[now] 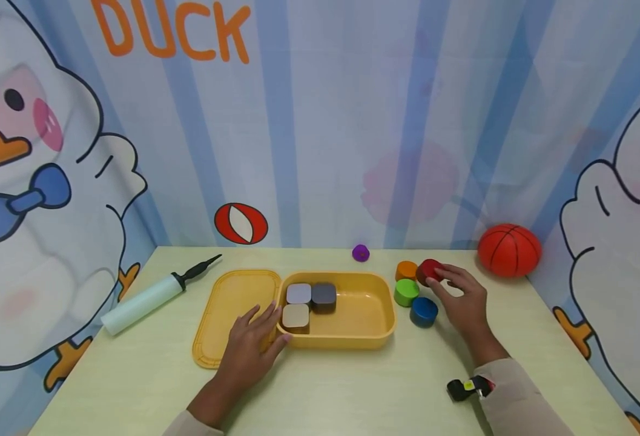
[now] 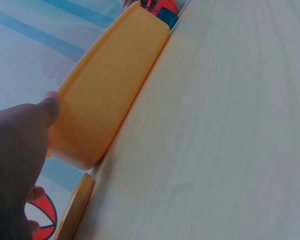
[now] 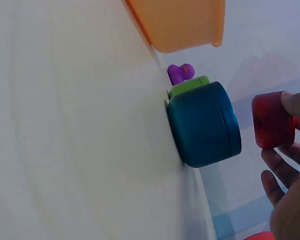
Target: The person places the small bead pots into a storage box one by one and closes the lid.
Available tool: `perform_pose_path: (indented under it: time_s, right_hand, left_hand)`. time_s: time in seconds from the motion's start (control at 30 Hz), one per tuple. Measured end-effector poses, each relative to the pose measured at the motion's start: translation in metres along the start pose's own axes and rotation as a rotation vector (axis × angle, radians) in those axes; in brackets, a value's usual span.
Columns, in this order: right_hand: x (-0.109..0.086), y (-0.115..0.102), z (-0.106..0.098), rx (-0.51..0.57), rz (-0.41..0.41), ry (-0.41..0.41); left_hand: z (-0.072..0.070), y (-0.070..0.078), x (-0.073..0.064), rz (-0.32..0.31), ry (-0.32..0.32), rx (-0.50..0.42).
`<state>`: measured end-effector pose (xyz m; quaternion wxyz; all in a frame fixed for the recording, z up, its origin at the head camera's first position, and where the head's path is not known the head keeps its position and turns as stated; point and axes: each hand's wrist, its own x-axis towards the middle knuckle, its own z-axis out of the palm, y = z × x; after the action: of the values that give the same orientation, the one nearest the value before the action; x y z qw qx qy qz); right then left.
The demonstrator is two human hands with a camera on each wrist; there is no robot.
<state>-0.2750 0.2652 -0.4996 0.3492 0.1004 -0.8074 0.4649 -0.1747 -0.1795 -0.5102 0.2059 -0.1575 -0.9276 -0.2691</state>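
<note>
My right hand (image 1: 464, 300) pinches a small red round container (image 3: 272, 120) between thumb and fingers. In the right wrist view it appears lifted off the table. Close by stand a blue round container (image 1: 424, 312), a green one (image 1: 406, 292) and an orange one (image 1: 405, 270). My left hand (image 1: 251, 345) rests with fingers spread at the left end of a yellow box (image 1: 363, 342), its thumb touching the rim. Inside the box, at the left, sit a light grey square container (image 1: 299, 293), a dark grey one (image 1: 324, 297) and a beige one (image 1: 296, 317).
A flat yellow lid (image 1: 211, 339) lies left of the box, partly under my left hand. Farther left is a pale green hand pump (image 1: 145, 304). A purple toy (image 1: 360, 253) sits at the back, a red ball (image 1: 509, 251) at the back right. A printed curtain (image 1: 325, 121) closes off the rear.
</note>
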Motion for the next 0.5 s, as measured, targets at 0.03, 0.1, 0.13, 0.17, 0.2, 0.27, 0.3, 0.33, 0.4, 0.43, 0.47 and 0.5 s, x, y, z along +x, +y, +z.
perform_pose_path:
  time_s: [0.03, 0.1, 0.13, 0.17, 0.2, 0.27, 0.3, 0.33, 0.4, 0.43, 0.47, 0.5]
  right_hand:
    - [0.0, -0.003, 0.001, 0.011, -0.026, -0.003]
    - [0.0, -0.008, 0.002, 0.02, -0.073, -0.013]
    - [-0.001, -0.011, 0.003, 0.023, -0.094, -0.019]
    - [-0.001, -0.014, 0.004, 0.027, -0.112, -0.023]
    - [-0.002, -0.016, 0.005, 0.032, -0.13, -0.029]
    - [-0.003, -0.021, 0.008, 0.042, -0.165, -0.037]
    - [-0.003, -0.023, 0.009, 0.052, -0.182, -0.041]
    - [-0.003, -0.025, 0.011, 0.057, -0.199, -0.044]
    - [-0.004, -0.03, 0.013, 0.059, -0.232, -0.052]
    - [-0.004, -0.032, 0.014, 0.056, -0.245, -0.057]
    - [-0.004, -0.034, 0.015, 0.054, -0.255, -0.065]
    - [-0.004, -0.037, 0.015, 0.048, -0.263, -0.073]
  left_hand:
    - [0.0, 0.0, 0.0, 0.0, 0.001, 0.0]
    - [-0.001, 0.001, 0.0, -0.002, 0.002, 0.0]
    - [-0.001, 0.001, 0.0, 0.0, 0.003, 0.005]
    - [-0.001, 0.001, 0.001, 0.0, 0.002, 0.006]
    - [-0.001, 0.001, 0.001, -0.002, 0.0, 0.008]
    - [-0.001, 0.001, 0.001, -0.006, -0.005, 0.011]
    - [-0.001, 0.001, 0.001, -0.01, -0.008, 0.011]
    - [-0.001, 0.001, 0.0, -0.011, -0.01, 0.011]
    - [-0.001, 0.001, 0.0, -0.016, -0.014, 0.006]
    - [-0.001, 0.001, 0.0, -0.016, -0.015, 0.005]
    - [-0.001, 0.001, 0.0, -0.015, -0.015, 0.004]
    - [-0.001, 0.001, 0.0, -0.013, -0.015, 0.002]
